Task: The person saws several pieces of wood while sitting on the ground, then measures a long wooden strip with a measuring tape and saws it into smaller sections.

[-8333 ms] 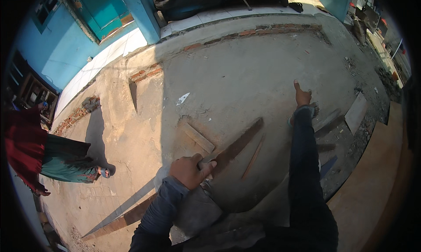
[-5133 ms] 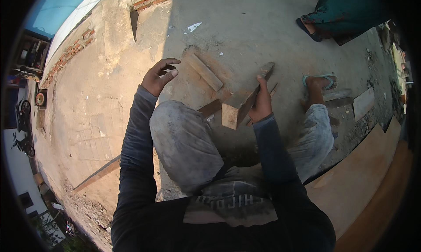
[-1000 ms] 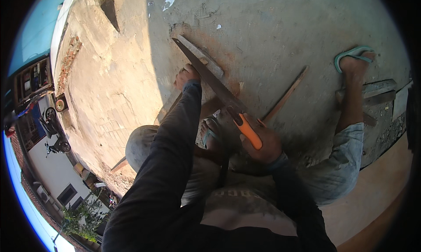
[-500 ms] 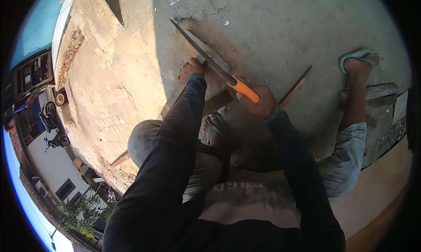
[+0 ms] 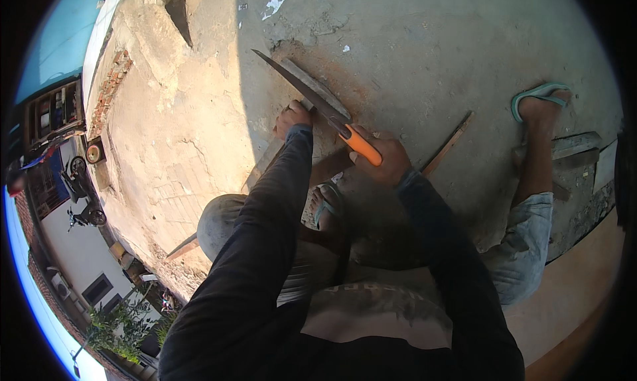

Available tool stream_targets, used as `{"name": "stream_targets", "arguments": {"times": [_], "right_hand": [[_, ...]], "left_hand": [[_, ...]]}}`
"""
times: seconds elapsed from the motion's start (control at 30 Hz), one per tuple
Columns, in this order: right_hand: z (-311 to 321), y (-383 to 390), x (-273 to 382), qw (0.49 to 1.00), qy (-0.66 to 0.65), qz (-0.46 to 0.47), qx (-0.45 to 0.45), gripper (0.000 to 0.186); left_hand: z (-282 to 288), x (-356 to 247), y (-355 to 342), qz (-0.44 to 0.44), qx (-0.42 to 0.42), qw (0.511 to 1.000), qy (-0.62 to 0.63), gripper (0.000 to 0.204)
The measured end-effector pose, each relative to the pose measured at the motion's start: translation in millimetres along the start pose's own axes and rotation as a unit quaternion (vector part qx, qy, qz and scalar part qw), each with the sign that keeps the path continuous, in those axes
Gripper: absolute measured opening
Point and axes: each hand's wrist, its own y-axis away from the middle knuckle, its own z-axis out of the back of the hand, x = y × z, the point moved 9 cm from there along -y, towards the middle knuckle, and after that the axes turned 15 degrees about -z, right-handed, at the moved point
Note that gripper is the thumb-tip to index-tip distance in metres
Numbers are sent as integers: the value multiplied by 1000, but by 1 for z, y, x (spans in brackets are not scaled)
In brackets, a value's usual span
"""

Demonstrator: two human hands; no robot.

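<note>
My right hand (image 5: 385,157) is wrapped round the orange handle of a handsaw (image 5: 363,147). The saw's dark blade points away from me to the far left and passes just right of my left hand (image 5: 292,119). That left hand is closed on a narrow wooden strip (image 5: 264,163), which runs back under my left forearm. Across the blade lies a grey board (image 5: 317,86) on the ground. The blade crosses the wood beside my left knuckles; their exact contact is hidden. Below the saw sits a dark wooden block (image 5: 332,166), close to my sandalled left foot (image 5: 326,205).
A thin wooden stick (image 5: 450,142) lies to the right on the concrete. My right foot in a green flip-flop (image 5: 541,102) rests near stacked wood pieces (image 5: 576,145). Sunlit ground spreads leftward, with a parked motorcycle (image 5: 83,189) and a plant (image 5: 123,328) beyond.
The saw and my right hand have shifted slightly left and toward me, and the blade's flat side shows broader. My left hand keeps its hold. The whole view has moved a little.
</note>
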Motion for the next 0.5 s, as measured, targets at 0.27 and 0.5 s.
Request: {"name": "stream_targets", "arguments": {"times": [0.27, 0.5], "right_hand": [[21, 27, -25, 985, 4, -131, 114, 57], [42, 74, 25, 998, -46, 30, -16, 44]], "left_hand": [[4, -10, -12, -37, 3, 999, -29, 57], [-21, 11, -15, -54, 52, 997, -34, 56]]}}
